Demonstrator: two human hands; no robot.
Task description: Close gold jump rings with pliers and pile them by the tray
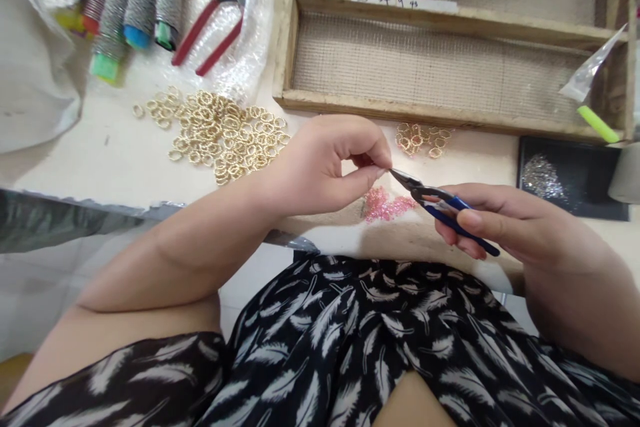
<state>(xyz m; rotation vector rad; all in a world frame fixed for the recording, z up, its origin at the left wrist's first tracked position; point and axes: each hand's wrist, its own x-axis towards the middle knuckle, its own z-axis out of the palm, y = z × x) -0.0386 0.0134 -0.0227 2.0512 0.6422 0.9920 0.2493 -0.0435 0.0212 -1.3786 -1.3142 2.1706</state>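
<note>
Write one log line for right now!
right hand: holding blue-handled pliers | left hand: pinched at pliers' tips | nearby: tiny pink pieces, gold rings

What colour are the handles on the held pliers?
The handles are dark blue, in the head view.

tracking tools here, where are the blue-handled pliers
In the head view, the blue-handled pliers are right of centre, held in the right hand, tip at the left hand's fingertips, with pink beads just below in the picture.
</note>
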